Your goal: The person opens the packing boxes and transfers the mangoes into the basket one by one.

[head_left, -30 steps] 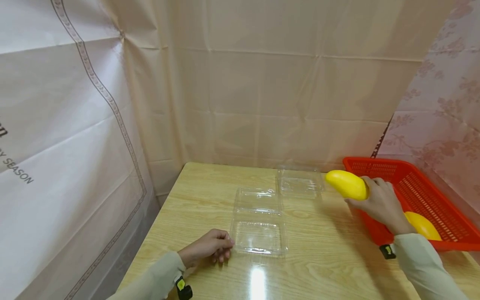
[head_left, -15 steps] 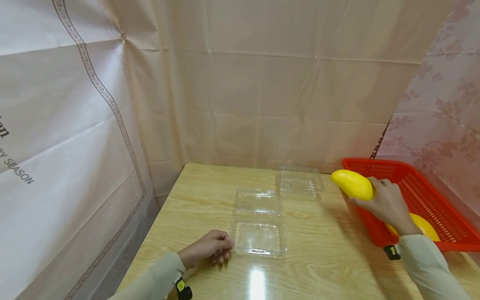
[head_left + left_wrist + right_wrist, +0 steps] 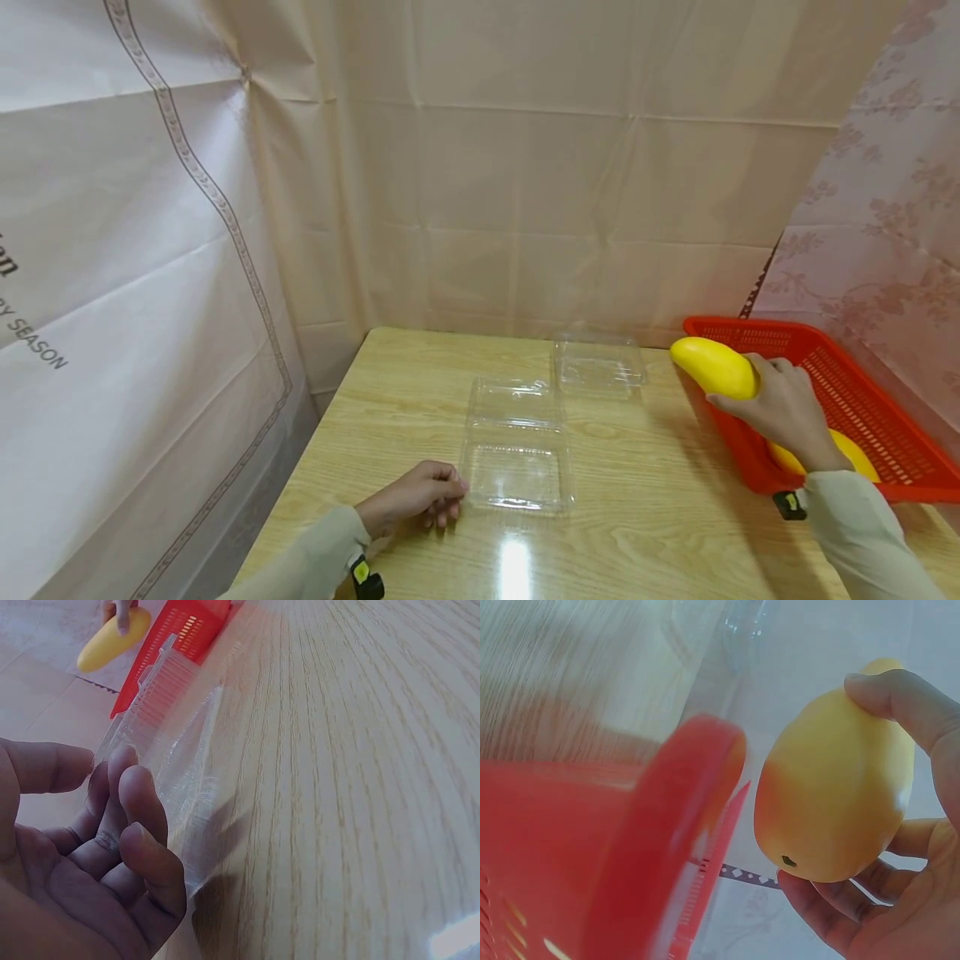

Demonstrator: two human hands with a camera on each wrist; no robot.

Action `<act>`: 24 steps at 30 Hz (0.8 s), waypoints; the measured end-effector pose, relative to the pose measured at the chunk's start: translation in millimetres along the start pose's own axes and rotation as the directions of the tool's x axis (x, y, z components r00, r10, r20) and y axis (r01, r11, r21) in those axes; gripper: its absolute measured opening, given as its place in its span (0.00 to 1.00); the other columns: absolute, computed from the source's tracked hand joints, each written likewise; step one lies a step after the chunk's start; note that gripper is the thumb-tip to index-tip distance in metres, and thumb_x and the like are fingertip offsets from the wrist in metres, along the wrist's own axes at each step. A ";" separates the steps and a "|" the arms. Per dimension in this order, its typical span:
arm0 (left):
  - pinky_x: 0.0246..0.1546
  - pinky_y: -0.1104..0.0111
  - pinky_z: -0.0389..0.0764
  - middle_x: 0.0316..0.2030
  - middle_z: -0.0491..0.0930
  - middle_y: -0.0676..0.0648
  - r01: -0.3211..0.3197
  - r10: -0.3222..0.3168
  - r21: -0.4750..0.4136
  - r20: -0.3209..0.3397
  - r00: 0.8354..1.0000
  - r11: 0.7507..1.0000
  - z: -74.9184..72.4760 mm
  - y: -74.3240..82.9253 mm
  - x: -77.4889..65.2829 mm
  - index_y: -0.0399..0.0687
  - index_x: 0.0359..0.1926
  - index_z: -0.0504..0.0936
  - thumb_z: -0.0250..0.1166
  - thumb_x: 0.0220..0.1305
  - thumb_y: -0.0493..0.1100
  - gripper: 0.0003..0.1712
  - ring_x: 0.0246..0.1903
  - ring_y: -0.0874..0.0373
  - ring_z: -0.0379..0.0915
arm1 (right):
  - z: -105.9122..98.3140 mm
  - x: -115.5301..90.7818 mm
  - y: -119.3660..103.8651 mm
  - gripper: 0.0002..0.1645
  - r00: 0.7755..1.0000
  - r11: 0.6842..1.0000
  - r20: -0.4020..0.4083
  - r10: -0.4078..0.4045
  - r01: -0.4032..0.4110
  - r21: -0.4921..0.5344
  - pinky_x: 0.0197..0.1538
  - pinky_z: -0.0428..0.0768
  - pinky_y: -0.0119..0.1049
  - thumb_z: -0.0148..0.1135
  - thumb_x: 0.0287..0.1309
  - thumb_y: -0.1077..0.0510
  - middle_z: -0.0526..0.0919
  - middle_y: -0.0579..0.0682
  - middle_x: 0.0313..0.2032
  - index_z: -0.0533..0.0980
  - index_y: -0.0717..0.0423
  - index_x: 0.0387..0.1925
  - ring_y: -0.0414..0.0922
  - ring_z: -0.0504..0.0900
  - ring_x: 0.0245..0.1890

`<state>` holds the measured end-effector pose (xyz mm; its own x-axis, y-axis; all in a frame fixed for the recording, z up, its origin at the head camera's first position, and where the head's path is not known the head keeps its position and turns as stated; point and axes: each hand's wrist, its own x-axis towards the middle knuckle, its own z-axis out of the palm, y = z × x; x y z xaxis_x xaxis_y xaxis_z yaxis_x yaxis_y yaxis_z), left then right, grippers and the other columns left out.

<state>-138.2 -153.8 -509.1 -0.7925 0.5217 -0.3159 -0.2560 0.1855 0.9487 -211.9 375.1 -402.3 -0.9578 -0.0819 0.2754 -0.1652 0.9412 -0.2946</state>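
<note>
In the head view my right hand [image 3: 783, 412] grips a yellow mango [image 3: 708, 365] above the near-left rim of the red basket [image 3: 750, 467]. The right wrist view shows the thumb on one side of the mango [image 3: 832, 780] and the fingers on the other, a dark stem spot at its end. My left hand [image 3: 416, 497] sits low at the left edge of an opened clear plastic clamshell container [image 3: 517, 423], thumb and index finger pinching its rim. Its lid half lies flat toward the back. Another yellow mango [image 3: 851, 454] lies in the basket, partly hidden by the right forearm.
A second clear plastic container [image 3: 600, 367] stands at the back of the wooden table [image 3: 405, 392], right of the first. The basket spans the table's right side. Beige cloth [image 3: 525, 208] hangs behind, with more sheeting at left and right.
My right hand, still holding the mango, has shifted a little to the right, further over the basket. My left hand and the containers stay in place.
</note>
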 end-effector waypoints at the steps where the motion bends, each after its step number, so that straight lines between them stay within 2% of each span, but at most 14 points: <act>1: 0.18 0.72 0.69 0.24 0.81 0.48 -0.002 0.002 0.003 -0.001 1.000 1.000 0.2 0.4 -0.1 0.35 0.35 0.78 0.61 0.74 0.42 0.14 0.19 0.62 0.72 | -0.3 -0.1 0.8 0.55 1.000 1.000 -0.002 -0.001 0.001 0.001 0.40 0.64 0.55 0.74 0.55 0.35 0.71 0.77 0.50 0.66 0.75 0.64 0.69 0.65 0.46; 9: 0.19 0.72 0.68 0.25 0.81 0.48 0.008 -0.008 0.001 0.001 1.000 1.000 1.2 1.5 -0.9 0.33 0.37 0.78 0.61 0.75 0.43 0.14 0.19 0.62 0.72 | -2.4 -1.3 7.3 0.55 1.000 1.000 -0.013 -0.005 0.005 -0.001 0.43 0.64 0.59 0.75 0.55 0.35 0.73 0.77 0.49 0.66 0.76 0.62 0.70 0.66 0.47; 24: 0.20 0.71 0.68 0.25 0.81 0.47 0.008 -0.008 -0.003 -0.010 1.000 1.000 2.2 0.9 -1.1 0.33 0.38 0.78 0.60 0.75 0.42 0.14 0.20 0.62 0.73 | -8.0 -7.0 21.1 0.54 0.999 0.999 -0.024 0.044 -0.045 -0.018 0.36 0.67 0.54 0.74 0.54 0.35 0.74 0.76 0.45 0.67 0.77 0.60 0.69 0.69 0.41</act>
<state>-136.3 -152.3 -507.9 -0.7960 0.5118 -0.3233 -0.2641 0.1870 0.9462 -206.8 398.2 -403.2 -0.9583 -0.0320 0.2841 -0.1176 0.9498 -0.2898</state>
